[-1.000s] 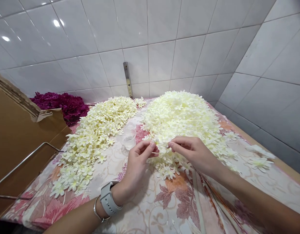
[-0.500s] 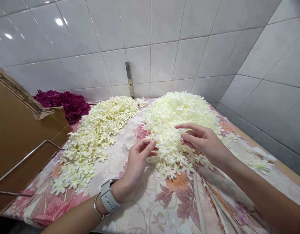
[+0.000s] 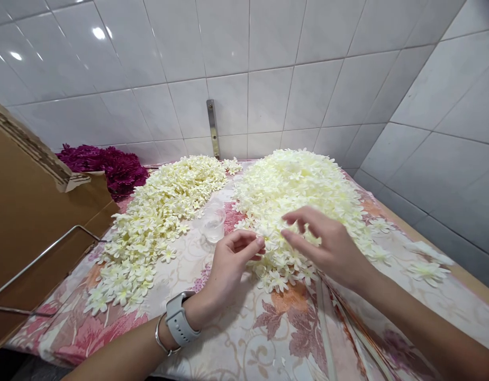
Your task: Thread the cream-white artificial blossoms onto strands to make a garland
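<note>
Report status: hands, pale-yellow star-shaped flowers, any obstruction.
Left hand pinched, contents unclear. Right hand open, blurred, partly hiding right flower heap. Clear round plastic cup beyond left hand, not between hands.

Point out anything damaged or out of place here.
The cardboard on the left looks damaged: its edge is ragged, with a pale torn patch. Some white flowers lie apart at the far right, as if strayed from the right pile.

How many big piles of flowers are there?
3: the purple pile at the far left, partly behind the box; the cream pile just right of it; and the white pile on the right. The box could hide more.
</note>
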The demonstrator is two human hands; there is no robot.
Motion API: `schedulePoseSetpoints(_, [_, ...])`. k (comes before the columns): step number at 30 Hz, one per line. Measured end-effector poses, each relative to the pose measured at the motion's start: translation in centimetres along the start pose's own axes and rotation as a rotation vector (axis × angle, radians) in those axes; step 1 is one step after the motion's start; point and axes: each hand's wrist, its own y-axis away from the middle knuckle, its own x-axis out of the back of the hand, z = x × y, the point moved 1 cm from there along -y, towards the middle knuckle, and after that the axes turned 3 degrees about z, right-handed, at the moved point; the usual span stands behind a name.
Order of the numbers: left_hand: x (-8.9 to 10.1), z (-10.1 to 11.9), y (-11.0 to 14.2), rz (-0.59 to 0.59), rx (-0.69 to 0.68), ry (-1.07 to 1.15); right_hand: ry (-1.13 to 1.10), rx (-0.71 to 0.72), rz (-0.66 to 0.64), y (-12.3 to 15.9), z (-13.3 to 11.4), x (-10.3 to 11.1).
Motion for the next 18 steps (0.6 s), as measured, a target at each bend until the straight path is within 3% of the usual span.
schedulePoseSetpoints(2, [-0.1, -0.1, 0.1, -0.034, -0.03, -0.014, -0.085, 0.016, -0.228, 0.3, -0.6, -0.6])
schedulePoseSetpoints(4, [-0.1, -0.1, 0.1, -0.059, -0.077, -0.042, -0.131, -0.02, -0.306, 0.6, -0.8, -1.1])
schedulePoseSetpoints(9, [-0.2, 0.2, 0.2, -0.047, -0.125, -0.091, -0.24, -0.13, -0.27, 0.8, -0.3, -1.4])
schedulePoseSetpoints(15, [-0.3, 0.4, 0.2, -0.116, -0.09, -0.076, -0.309, -0.13, -0.248, 0.9, -0.4, -1.1])
schedulePoseSetpoints(18, [-0.2, 0.5, 0.1, -0.057, -0.043, -0.037, -0.318, -0.164, -0.231, 0.7, -0.2, -0.9])
